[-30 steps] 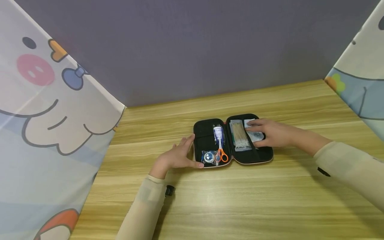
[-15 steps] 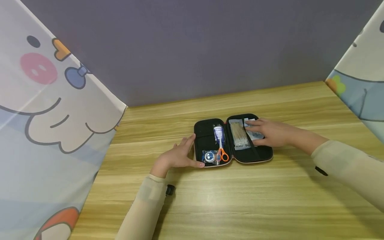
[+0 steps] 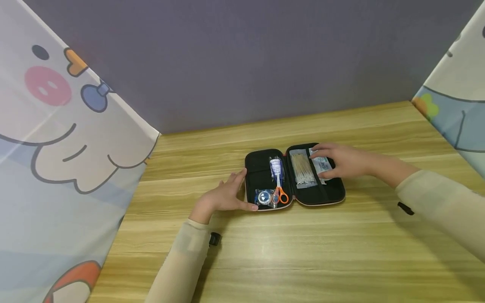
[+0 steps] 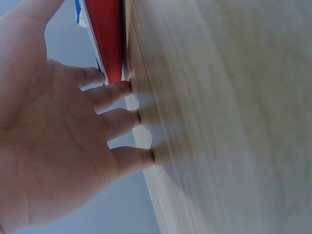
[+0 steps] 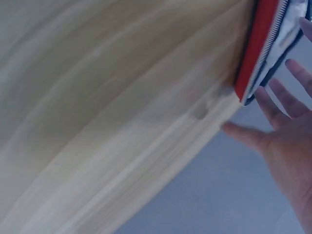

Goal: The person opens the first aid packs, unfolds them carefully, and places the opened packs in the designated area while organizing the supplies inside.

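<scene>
An unzipped black-lined case (image 3: 257, 162) lies spread flat on the table, its red outer side visible in the left wrist view. My left hand (image 3: 223, 197) rests at its left edge, fingers spread and the thumb on the near corner. Over the right half is my right hand (image 3: 348, 160), fingers spread beside a white printed packet (image 3: 322, 165), partly covering it. Whether they touch it, I cannot tell. A bag of cotton swabs (image 3: 302, 170) lies left of that packet. Orange-handled scissors (image 3: 282, 196), a blue-and-white wrapped item (image 3: 276, 167) and a wrapped blue-white roll (image 3: 264, 198) occupy the left half.
The wooden table (image 3: 288, 252) extends around the case. A grey wall (image 3: 265, 63) rises behind it. Cartoon-printed fabric panels stand at left (image 3: 75, 147) and right (image 3: 454, 105). A dark strap crosses the case's right half.
My right hand has shifted slightly up and away from the packet, so more of the white packet shows. My left hand stays in place at the case's edge.
</scene>
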The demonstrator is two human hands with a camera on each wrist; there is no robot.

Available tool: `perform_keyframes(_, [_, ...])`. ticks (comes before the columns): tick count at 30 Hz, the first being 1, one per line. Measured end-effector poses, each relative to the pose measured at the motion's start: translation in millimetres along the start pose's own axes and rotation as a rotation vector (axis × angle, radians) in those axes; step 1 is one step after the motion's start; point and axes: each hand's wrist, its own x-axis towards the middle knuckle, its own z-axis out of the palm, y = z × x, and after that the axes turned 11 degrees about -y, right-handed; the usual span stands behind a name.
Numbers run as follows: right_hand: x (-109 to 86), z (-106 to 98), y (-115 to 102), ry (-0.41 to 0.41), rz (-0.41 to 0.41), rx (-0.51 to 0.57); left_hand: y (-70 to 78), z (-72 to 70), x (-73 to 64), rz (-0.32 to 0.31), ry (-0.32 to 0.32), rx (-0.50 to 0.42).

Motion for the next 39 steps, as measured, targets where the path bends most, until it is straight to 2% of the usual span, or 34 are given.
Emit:
perform_keyframes(4, [2.8,-7,-10,0.051,-0.026,0.018,-0.4,0.1,-0.4,-0.002,0.008,0.0])
perform_keyframes(8, [8.8,-10,-26,0.126,-0.043,0.085,-0.2,0.0,-0.7,-0.001,0.01,-0.002])
perform_keyframes(12, [17.2,-6,-44,0.183,-0.051,0.182,-0.4,0.0,-0.2,0.003,0.01,0.0])
perform_keyframes(16, [24.8,1,-62,0.217,-0.022,0.267,-0.1,-0.2,0.9,0.006,0.011,0.0])
perform_keyframes(26, [38.9,34,-120,0.197,0.057,0.338,0.5,-1.7,0.8,0.003,0.004,0.022])
perform_keyframes(30, [45.4,49,-133,0.196,0.097,0.323,0.9,-1.6,-0.3,-0.002,-0.001,0.027])
perform_keyframes(39, [54.8,73,-143,0.305,0.13,0.174,-1.0,0.6,-0.8,-0.001,0.003,0.033])
